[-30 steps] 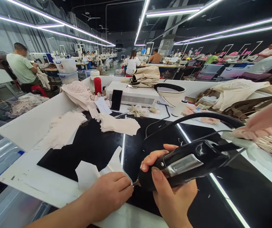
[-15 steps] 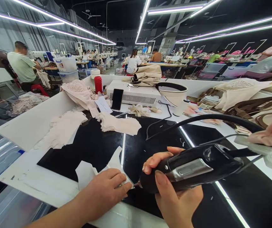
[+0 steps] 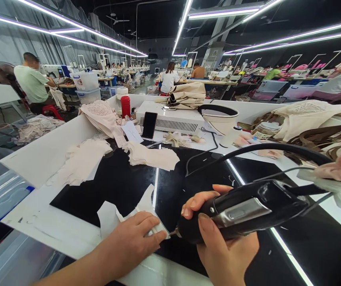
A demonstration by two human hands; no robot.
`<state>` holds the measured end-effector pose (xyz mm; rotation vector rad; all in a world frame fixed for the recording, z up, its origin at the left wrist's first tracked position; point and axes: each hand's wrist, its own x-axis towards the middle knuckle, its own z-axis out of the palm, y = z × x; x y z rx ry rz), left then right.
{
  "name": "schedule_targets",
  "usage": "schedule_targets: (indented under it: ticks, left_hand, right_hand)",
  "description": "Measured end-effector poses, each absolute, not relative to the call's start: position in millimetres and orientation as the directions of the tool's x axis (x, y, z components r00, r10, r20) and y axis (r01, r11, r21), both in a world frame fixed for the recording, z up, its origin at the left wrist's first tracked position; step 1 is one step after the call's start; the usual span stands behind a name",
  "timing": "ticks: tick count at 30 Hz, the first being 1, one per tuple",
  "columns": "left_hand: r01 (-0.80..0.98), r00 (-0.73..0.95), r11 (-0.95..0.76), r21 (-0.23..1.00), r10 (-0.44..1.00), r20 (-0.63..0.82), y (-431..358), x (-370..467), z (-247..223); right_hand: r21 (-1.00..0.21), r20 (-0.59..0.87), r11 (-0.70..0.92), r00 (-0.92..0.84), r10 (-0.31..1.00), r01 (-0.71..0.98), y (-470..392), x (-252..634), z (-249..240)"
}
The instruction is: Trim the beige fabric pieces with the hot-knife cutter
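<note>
My left hand (image 3: 137, 240) is closed over a white cut piece (image 3: 146, 200), pressing it to the black tabletop panel (image 3: 170, 190); its thumb is hidden. Another white piece (image 3: 107, 218) lies beside it, under the wrist side. My right hand (image 3: 218, 234) wraps round a black corded hand-held power tool (image 3: 245, 208) with a silver plate on its side. The tool is tilted, and its narrow metal tip (image 3: 175, 232) is at the white piece's corner, close to my left fingertips; whether it touches is too small to tell.
Pale pink cut pieces lie in a stack (image 3: 154, 156) and a pile (image 3: 84, 161). Behind them are a phone (image 3: 149, 125), a red bottle (image 3: 125, 106) and a vented white box (image 3: 170, 115). A black cable (image 3: 274, 146) arches on the right. Co-workers sit at sewing tables beyond.
The whole view has shifted slightly, with things appearing a little further right. Both hands keep their holds, and the tool's tip stays by the white piece's corner.
</note>
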<state>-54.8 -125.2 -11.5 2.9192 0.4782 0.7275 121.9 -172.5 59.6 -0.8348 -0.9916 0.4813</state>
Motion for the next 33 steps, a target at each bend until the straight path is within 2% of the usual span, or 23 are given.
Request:
schedule_targets:
  ticks: [5, 16, 33]
  left_hand:
    - [0.297, 0.831, -0.939, 0.173, 0.343, 0.438, -125.4, -55.0, -8.7]
    - [0.280, 0.812, -0.930, 0.240, 0.363, 0.457, -125.5, -52.4, -2.6]
    - [0.281, 0.803, -0.931, 0.235, 0.362, 0.473, -125.5, -52.2, -7.2]
  right_hand:
    - [-0.784, 0.540, 0.619, 0.530, 0.653, 0.037, -162.2, 119.8, 61.4]
    - [-0.786, 0.540, 0.618, 0.495, 0.681, 0.007, -155.0, 117.5, 58.0]
    - [-0.776, 0.537, 0.630, 0.519, 0.664, -0.003, -142.0, 112.4, 58.1]
